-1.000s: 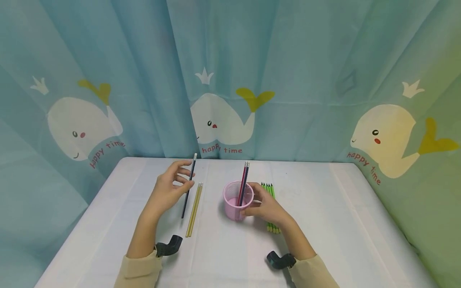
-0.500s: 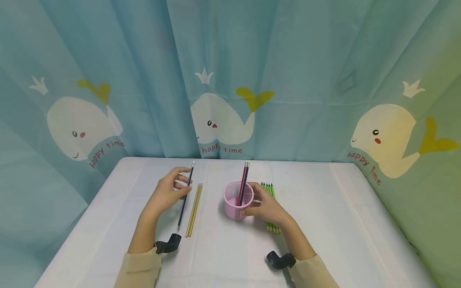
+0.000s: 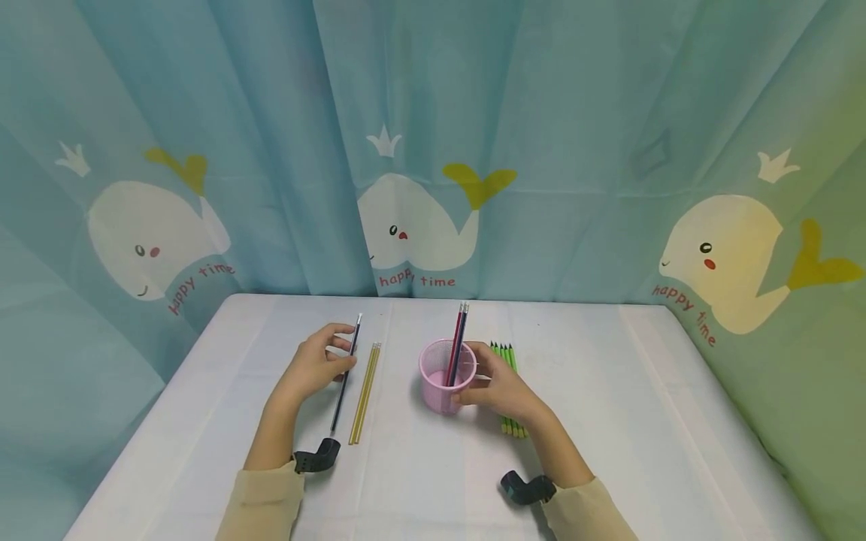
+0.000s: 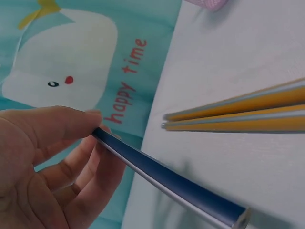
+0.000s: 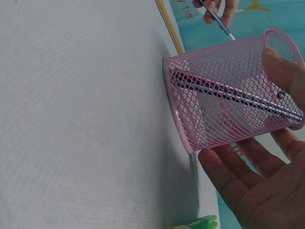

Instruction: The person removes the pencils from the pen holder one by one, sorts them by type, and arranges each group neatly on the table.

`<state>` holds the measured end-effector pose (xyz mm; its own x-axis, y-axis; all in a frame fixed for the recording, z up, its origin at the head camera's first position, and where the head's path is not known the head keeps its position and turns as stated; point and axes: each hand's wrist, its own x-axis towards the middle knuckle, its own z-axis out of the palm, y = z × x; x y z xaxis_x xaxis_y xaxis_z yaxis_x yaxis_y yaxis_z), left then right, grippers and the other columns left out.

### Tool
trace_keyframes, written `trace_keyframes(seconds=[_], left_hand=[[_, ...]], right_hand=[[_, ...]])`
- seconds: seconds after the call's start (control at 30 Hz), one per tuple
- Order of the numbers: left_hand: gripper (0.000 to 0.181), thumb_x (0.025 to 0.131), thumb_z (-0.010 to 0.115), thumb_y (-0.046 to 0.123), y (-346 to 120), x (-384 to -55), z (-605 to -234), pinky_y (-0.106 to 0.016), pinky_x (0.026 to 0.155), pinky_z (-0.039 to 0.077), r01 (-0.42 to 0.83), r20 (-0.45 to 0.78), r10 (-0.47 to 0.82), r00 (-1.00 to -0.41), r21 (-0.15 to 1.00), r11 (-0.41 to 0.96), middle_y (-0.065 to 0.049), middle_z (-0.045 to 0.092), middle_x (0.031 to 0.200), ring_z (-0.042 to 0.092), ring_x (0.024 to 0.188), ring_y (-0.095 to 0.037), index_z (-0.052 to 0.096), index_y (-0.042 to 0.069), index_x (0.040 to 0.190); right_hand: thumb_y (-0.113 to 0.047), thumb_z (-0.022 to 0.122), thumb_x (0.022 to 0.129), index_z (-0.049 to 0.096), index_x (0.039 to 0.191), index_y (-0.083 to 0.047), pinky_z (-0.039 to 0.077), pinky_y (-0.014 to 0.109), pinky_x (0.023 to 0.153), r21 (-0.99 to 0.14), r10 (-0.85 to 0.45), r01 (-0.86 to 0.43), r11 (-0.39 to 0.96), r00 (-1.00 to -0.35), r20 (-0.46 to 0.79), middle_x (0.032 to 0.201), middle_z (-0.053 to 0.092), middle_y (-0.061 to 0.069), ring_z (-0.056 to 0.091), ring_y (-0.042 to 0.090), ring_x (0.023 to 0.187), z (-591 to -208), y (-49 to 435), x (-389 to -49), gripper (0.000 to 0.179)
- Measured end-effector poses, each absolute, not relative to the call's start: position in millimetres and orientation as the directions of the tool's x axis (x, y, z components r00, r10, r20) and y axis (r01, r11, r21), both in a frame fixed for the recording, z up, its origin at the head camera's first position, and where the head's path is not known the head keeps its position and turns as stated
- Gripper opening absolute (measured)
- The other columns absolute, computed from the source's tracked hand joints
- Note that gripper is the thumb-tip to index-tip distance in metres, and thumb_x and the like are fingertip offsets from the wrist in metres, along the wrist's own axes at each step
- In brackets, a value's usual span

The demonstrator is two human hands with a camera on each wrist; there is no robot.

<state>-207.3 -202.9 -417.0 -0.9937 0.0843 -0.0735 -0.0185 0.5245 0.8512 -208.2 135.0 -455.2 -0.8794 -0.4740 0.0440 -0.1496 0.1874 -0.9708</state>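
Observation:
Between its thumb and fingertips, my left hand (image 3: 314,370) pinches a dark blue pencil (image 3: 341,394) near its white-ended top. The pencil slants, its lower end toward me, close over the table. In the left wrist view the blue pencil (image 4: 171,179) shows silver stripes. My right hand (image 3: 501,387) holds a pink mesh pencil cup (image 3: 440,400) from its right side, thumb at the front. A red pencil and a dark blue one (image 3: 461,334) lean inside that cup, eraser ends up. The right wrist view shows both through the mesh of the cup (image 5: 214,131).
Yellow pencils (image 3: 364,394) lie side by side between the left hand and the cup. Several green pencils (image 3: 512,361) lie in a row, partly hidden by the right hand. A white cloth covers the table (image 3: 643,421); a curtain (image 3: 582,150) with whales hangs behind.
My left hand has moved slightly down and left with the blue pencil, which has come lower and nearer to me. The right hand and the cup have stayed in place.

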Motion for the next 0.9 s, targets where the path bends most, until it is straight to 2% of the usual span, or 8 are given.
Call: trace_keyframes(seconds=[0.53, 0.9], left_hand=[[0.051, 0.088, 0.069, 0.002, -201, -216, -440, -0.032, 0.061, 0.059, -0.065, -0.13, 0.081, -0.988, 0.837, 0.543, -0.021, 0.062, 0.115, 0.065, 0.066, -0.017, 0.053, 0.001, 0.137], [0.051, 0.088, 0.071, 0.004, -198, -215, -447, -0.03, 0.06, 0.058, -0.094, -0.164, 0.07, -0.984, 0.814, 0.573, -0.021, 0.064, 0.113, 0.064, 0.067, -0.017, 0.054, -0.001, 0.136]], right_hand=[[-0.006, 0.088, 0.072, 0.046, 0.142, -0.011, 0.051, 0.043, 0.105, -0.972, -0.477, -0.148, 0.181, -0.878, 0.045, 0.137, 0.054, 0.013, 0.056, 0.034, 0.125, -454, 135, -209, 0.082], [-0.005, 0.087, 0.072, 0.045, 0.142, -0.009, 0.051, 0.043, 0.104, -0.973, -0.479, -0.147, 0.179, -0.877, 0.045, 0.137, 0.054, 0.015, 0.056, 0.035, 0.124, -453, 135, -207, 0.082]])
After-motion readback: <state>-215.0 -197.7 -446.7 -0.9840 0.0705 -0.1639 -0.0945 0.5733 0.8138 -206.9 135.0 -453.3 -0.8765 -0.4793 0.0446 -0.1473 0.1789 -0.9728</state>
